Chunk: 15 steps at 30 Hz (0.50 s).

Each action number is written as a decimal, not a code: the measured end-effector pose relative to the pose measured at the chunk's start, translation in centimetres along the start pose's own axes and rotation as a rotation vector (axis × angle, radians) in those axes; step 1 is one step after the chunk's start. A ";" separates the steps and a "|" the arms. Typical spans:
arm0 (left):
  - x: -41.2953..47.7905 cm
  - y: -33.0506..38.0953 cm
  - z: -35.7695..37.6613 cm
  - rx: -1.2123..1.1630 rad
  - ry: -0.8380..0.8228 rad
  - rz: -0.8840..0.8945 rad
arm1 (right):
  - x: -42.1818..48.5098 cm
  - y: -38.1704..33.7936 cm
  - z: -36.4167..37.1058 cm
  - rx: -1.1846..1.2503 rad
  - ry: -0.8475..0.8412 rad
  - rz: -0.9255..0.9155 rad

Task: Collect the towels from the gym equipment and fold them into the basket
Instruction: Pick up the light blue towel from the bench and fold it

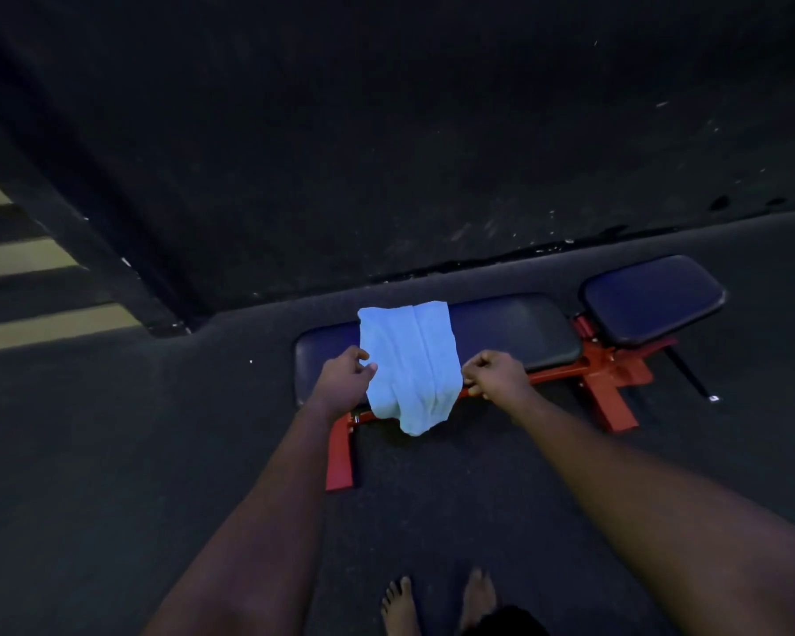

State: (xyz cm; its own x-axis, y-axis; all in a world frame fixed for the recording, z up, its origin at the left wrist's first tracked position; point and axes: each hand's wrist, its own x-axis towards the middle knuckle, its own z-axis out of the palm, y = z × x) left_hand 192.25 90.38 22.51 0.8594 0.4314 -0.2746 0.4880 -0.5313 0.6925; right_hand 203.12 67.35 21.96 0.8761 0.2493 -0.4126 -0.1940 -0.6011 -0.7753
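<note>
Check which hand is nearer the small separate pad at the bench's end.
Right. The right hand sits at the towel edge facing the small pad; the left hand sits at the opposite towel edge, farther away.

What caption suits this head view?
The left hand and right hand hold opposite edges of a light blue towel draped over a red-framed bench.

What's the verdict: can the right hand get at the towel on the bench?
Likely yes. The right hand is at the right edge of the towel, fingers curled, nothing between; whether it grips yet is unclear. The towel drapes over the bench, uncovered.
</note>
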 end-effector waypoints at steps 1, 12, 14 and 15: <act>1.9 -0.4 0.3 0.005 -0.013 -0.028 | 1.9 0.1 0.6 -0.005 -0.018 0.025; 15.9 -5.9 6.7 0.024 -0.108 -0.340 | 19.4 5.0 5.5 -0.111 -0.201 0.215; 17.5 -7.1 8.2 0.033 -0.149 -0.375 | 21.5 6.1 6.3 -0.128 -0.242 0.256; 18.7 -8.1 9.2 0.050 -0.182 -0.395 | 23.0 6.9 7.0 -0.118 -0.262 0.280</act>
State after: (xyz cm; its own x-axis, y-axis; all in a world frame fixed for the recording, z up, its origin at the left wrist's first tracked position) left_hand 205.77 96.06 5.62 0.6157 0.4752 -0.6286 0.7878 -0.3879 0.4785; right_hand 218.80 74.30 3.79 0.6515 0.2392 -0.7199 -0.3437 -0.7529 -0.5613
